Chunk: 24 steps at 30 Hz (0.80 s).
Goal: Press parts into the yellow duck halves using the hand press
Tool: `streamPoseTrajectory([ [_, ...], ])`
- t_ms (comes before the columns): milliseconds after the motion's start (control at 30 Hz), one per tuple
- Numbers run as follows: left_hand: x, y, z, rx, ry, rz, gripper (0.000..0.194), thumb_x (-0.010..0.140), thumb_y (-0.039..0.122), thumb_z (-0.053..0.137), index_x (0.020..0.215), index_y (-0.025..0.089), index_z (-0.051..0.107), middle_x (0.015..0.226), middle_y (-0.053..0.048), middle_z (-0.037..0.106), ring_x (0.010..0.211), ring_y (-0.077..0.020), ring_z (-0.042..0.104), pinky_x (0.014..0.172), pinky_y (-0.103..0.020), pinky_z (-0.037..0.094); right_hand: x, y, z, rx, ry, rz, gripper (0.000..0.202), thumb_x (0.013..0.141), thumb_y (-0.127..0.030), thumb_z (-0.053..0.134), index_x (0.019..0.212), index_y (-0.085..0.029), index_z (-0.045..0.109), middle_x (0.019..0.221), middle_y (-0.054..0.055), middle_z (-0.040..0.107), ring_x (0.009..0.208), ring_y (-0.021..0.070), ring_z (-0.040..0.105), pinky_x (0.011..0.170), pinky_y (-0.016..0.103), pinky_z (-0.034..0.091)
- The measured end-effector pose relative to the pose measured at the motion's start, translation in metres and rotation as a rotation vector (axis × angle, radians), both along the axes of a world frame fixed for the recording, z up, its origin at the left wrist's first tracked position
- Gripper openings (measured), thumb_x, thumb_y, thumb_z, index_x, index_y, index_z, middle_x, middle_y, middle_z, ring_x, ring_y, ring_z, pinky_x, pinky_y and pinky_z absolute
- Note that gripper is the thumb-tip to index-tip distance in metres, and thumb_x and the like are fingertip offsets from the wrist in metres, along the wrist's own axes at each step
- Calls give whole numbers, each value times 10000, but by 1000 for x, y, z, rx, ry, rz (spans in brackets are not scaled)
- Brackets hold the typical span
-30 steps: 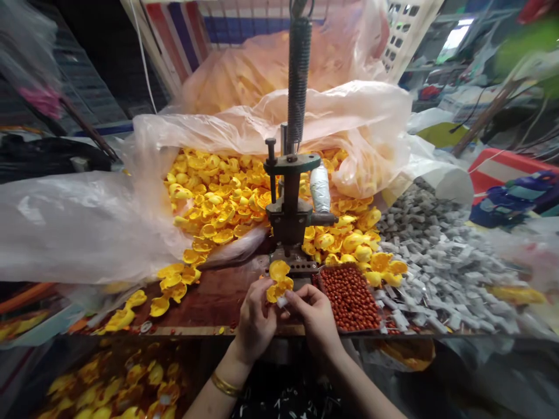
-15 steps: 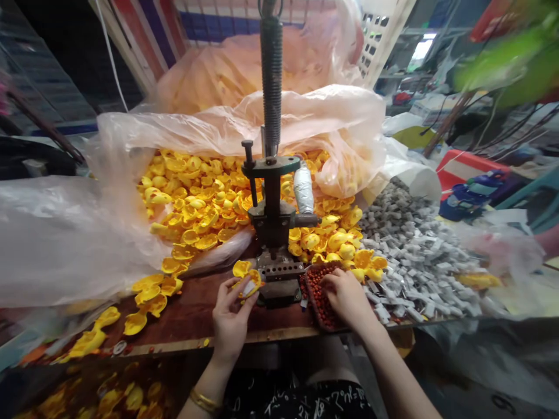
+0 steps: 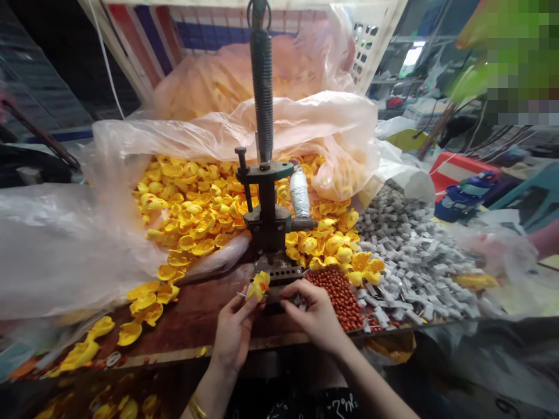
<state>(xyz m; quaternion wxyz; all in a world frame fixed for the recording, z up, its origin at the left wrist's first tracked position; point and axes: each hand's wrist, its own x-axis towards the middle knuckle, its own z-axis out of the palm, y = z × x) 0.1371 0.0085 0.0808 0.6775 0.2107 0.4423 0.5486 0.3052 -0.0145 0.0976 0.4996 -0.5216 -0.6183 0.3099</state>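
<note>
In front of a hand press, my left hand pinches a yellow plastic shell with a thin pin or wire sticking out to its left. My right hand is just right of the shell, its thumb and index finger nearly together; anything between them is too small to make out. Beside my right hand lies a tray of small red-brown beads. The press has a block with a row of holes at its base and a wrapped handle on its right.
Yellow shells are heaped behind the press in a plastic bag, and some trail down the left of the table. Grey-white small parts pile up on the right. A blue object sits beyond them.
My right hand has come out of the bead tray and moved left towards the shell. The shell in my left hand has been turned. The view has shifted slightly.
</note>
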Motion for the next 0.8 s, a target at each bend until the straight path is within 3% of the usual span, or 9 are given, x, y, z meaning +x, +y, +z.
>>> streamPoseTrajectory([
  [167,3,-4,6,12,-60,-97,350,559,227,853,875,121,748,892,-76,734,696,-129,652,633,-207,535,-29,1,-4,50,113,-16,114,765,-125,612,799,-196,694,795,12,707,772,158,642,728,274,490],
  [533,6,-5,12,-31,-106,-70,360,485,226,887,804,124,758,850,-70,734,714,-135,652,657,-208,545,-33,-4,-8,51,127,-101,97,788,-147,610,799,-201,690,785,13,702,755,161,646,705,279,502],
  [800,4,-4,9,-6,-87,-76,342,504,235,879,807,127,759,838,-64,730,704,-131,645,660,-210,534,-34,-5,-11,85,106,-116,90,798,-148,603,779,-201,674,757,6,691,731,156,636,697,275,488],
])
